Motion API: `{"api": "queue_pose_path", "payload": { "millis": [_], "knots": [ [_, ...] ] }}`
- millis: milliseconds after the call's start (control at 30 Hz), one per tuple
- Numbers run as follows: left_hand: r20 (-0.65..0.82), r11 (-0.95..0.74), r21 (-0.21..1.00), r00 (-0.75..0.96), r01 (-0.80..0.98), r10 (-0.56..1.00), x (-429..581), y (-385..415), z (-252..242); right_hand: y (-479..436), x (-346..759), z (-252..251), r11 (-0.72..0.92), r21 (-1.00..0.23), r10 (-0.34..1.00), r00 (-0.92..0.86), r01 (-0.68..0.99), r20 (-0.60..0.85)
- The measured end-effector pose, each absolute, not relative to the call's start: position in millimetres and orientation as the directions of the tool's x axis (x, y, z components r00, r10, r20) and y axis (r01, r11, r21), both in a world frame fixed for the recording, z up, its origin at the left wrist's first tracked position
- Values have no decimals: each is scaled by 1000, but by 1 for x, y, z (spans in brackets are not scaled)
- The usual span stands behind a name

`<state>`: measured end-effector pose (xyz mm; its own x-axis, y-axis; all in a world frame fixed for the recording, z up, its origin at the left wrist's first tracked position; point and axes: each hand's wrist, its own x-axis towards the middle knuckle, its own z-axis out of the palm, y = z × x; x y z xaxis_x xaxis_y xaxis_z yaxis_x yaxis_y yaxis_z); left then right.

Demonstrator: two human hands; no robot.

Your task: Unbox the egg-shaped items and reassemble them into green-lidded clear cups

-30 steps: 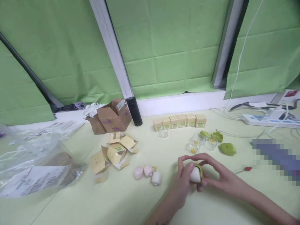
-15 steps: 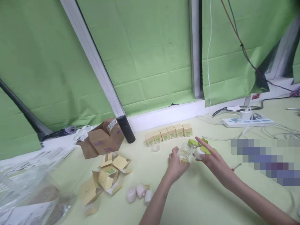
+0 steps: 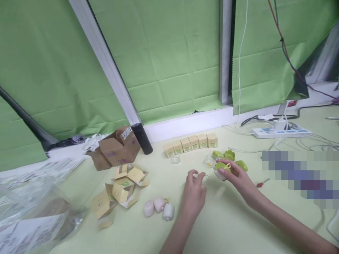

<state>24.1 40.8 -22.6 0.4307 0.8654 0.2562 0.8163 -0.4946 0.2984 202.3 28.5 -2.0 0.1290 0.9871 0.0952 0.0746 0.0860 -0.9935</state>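
Note:
My right hand (image 3: 235, 176) grips a small rounded white piece with a leafy green top (image 3: 221, 170), tilted just above the table. My left hand (image 3: 195, 190) is to its left, with thumb and fingers curled together. A faint thin bit shows at those fingertips, too small to name. Beyond my right hand stands a clear plastic cup (image 3: 209, 161) with a yellow mark. Several green flower-shaped pieces (image 3: 230, 154) lie behind the right hand. Left of my left forearm, three pale rounded pieces (image 3: 159, 204) sit in a cluster.
Several small tan boxes (image 3: 194, 142) form a row at the back, with another clear cup (image 3: 175, 159) before them. Opened tan boxes (image 3: 123, 190), a brown carton (image 3: 120, 148) and a black cylinder (image 3: 142, 138) are leftward. A power strip (image 3: 282, 132) with cables lies right.
My left hand has come away from the clear cups and drawn back toward me. The white piece in my right hand now shows a green top. The view has shifted slightly.

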Motion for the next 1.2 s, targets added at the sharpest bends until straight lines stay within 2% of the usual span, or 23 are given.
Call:
{"api": "queue_pose_path", "payload": {
  "millis": [67,100,233,333,400,467,533,600,667,767,1000,1200],
  "knots": [
    [254,-533,109,495,839,831,23,57,-14,29,203,-1,59,-996,985,160,63,69],
    [241,-552,70,523,831,818,22,65,-10,28,203,-1,47,-997,985,165,56,56],
    [193,-622,-3,610,783,768,15,85,5,28,200,-1,20,-999,985,171,41,27],
    [197,-618,-37,612,785,766,8,79,11,28,199,0,26,-999,984,177,37,32],
    [254,-566,65,535,822,806,7,65,10,29,200,1,45,-998,982,179,38,51],
    [280,-456,379,370,805,886,12,45,2,29,200,0,96,-993,987,125,66,104],
    [151,-276,681,239,679,959,20,26,-10,25,200,-1,175,-977,984,-5,118,176],
    [-9,-112,801,199,588,980,28,11,-23,19,198,-1,221,-959,968,-159,177,194],
    [-87,-44,831,207,555,974,32,2,-33,12,195,-1,223,-942,946,-287,250,148],
    [-68,-75,842,243,535,968,32,0,-42,5,190,1,229,-898,916,-395,375,69],
    [-5,-142,841,271,521,963,28,2,-45,6,188,1,338,-755,888,-457,562,58],
    [-13,-151,842,299,518,954,27,-2,-44,5,186,-2,370,-702,876,-479,609,46]
  ]
}}
